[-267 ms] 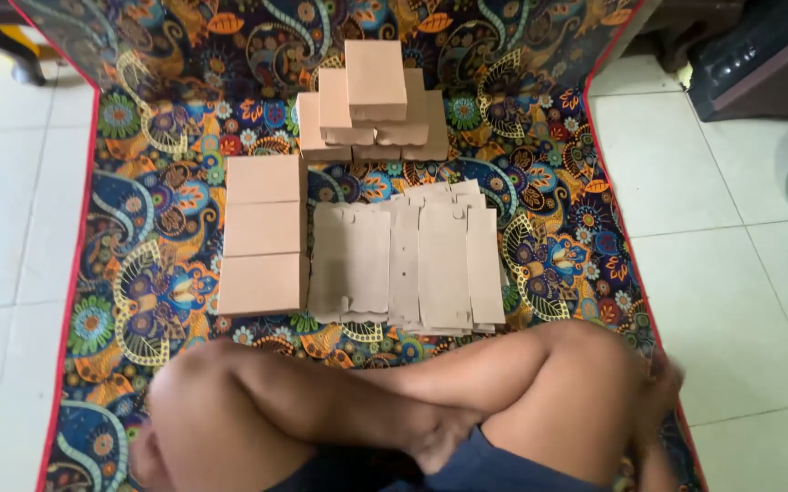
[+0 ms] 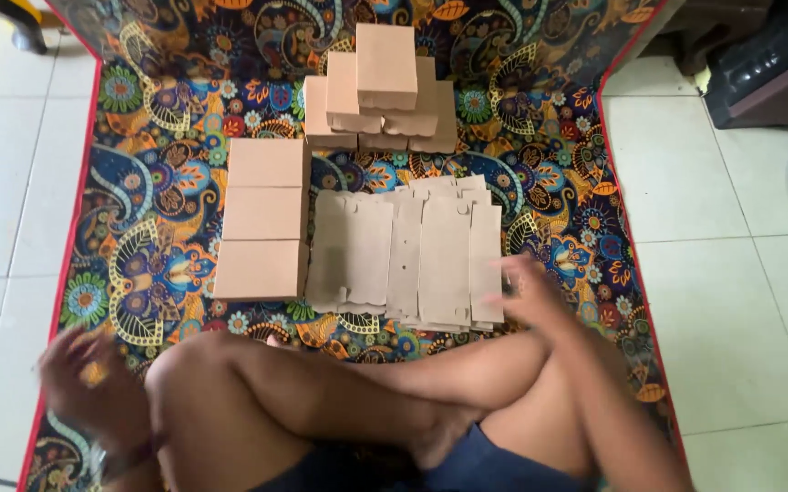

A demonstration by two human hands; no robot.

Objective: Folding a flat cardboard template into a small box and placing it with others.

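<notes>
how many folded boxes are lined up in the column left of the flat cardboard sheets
3. The far box, the middle box and the near box lie edge to edge on the patterned mat. Further folded boxes sit in a separate pile beyond, some possibly hidden.

Flat blanks (image 2: 412,251) lie right of three boxes (image 2: 264,219), stacked boxes (image 2: 383,87) behind.

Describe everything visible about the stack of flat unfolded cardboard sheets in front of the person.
The flat cardboard sheets are plain brown box blanks with scalloped edges, flaps and small holes. They lie overlapping in a loose pile on the patterned mat, beside a row of three folded boxes. The blurred right hand is at the pile's right edge; contact is unclear.
</notes>
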